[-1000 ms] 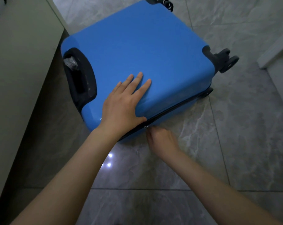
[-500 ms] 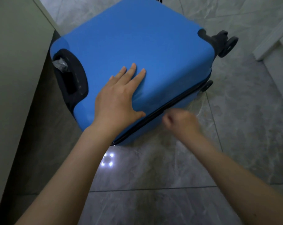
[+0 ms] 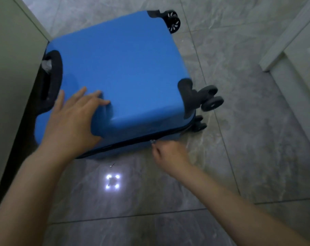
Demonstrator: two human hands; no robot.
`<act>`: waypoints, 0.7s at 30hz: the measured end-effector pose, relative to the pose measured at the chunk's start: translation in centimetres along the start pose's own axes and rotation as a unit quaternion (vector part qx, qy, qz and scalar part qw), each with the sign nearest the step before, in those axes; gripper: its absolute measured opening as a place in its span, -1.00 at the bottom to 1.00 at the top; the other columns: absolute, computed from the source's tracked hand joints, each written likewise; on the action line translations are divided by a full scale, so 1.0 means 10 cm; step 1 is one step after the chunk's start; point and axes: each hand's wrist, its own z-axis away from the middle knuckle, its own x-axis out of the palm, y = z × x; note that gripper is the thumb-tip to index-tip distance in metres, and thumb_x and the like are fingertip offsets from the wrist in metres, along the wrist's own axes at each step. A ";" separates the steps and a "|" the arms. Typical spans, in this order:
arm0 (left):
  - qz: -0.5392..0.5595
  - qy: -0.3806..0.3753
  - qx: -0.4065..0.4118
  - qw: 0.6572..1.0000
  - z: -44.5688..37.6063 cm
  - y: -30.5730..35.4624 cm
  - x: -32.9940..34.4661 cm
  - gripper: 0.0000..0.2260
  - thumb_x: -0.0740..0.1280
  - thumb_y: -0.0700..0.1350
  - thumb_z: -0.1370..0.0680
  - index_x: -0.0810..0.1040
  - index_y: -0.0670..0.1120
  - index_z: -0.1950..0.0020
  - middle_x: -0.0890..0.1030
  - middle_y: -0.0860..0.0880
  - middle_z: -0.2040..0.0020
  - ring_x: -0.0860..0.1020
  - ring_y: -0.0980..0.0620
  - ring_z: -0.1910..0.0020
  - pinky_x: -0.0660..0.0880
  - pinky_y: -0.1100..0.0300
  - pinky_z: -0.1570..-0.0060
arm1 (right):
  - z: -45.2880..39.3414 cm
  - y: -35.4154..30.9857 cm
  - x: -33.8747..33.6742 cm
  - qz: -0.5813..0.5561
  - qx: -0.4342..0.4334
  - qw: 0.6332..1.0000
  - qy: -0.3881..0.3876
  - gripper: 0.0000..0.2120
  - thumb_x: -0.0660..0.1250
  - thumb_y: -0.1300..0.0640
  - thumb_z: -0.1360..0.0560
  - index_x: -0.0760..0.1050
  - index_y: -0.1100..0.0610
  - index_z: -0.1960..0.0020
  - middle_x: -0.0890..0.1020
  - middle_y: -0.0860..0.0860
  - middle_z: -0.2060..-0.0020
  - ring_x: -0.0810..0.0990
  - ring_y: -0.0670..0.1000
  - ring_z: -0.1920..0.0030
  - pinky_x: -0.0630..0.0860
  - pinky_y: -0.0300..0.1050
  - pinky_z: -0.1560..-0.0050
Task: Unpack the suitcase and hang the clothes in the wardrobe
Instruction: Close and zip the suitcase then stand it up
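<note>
Two bare hands work at a blue suitcase [image 3: 122,71] that lies flat on the grey tiled floor [image 3: 257,139], filling the upper middle of the frame beside a pale cabinet [image 3: 12,77] at the left edge. Left of centre, the left hand [image 3: 74,118] rests flat on the lid with straight, spread fingers (thumb over the near edge). Lower right of centre, the right hand [image 3: 170,153] pinches the metal zipper pull [image 3: 152,141] on the dark zip line, near the black wheels [image 3: 211,100].
</note>
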 end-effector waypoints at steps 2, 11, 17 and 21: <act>0.026 -0.004 -0.015 1.000 -0.08 0.12 -0.18 -0.22 0.52 0.19 -0.19 0.41 0.05 -0.37 0.26 -0.05 -0.49 0.13 -0.12 -0.50 -0.06 -0.16 -0.44 | 0.05 -0.20 0.07 0.046 -0.019 0.998 -0.028 -0.83 0.44 0.08 -0.24 0.52 0.13 0.44 0.57 0.06 0.56 0.55 0.11 0.58 0.36 -0.25 0.64; 0.115 0.045 0.021 0.992 -0.14 1.08 0.24 -0.22 -0.12 0.44 -0.37 0.03 0.12 -0.53 -0.03 0.01 -0.56 -0.07 -0.03 -0.53 -0.11 0.01 -0.48 | 0.29 -0.43 0.20 0.130 -0.040 0.989 -0.050 -0.73 0.57 -0.03 -0.07 0.49 0.04 0.53 0.47 -0.04 0.67 0.44 -0.05 0.68 0.12 -0.37 0.57; 0.127 0.065 0.014 0.990 -0.20 1.10 0.25 -0.23 -0.08 0.39 -0.40 -0.05 0.07 -0.54 0.07 0.04 -0.55 0.00 -0.02 -0.53 0.00 0.00 -0.49 | 0.34 -0.04 -0.03 0.029 -0.116 0.993 0.007 -0.81 0.38 0.13 -0.18 0.43 0.10 0.56 0.47 0.01 0.64 0.45 0.06 0.66 0.26 -0.35 0.62; 0.125 0.057 0.016 0.990 -0.19 1.09 0.25 -0.25 -0.07 0.38 -0.42 -0.07 0.08 -0.54 0.06 0.05 -0.55 -0.01 0.00 -0.53 0.02 0.01 -0.49 | 0.42 0.39 -0.19 0.023 -0.147 0.988 0.041 -0.72 0.22 0.09 -0.37 0.46 0.12 0.49 0.50 0.03 0.58 0.49 0.07 0.58 0.36 -0.24 0.63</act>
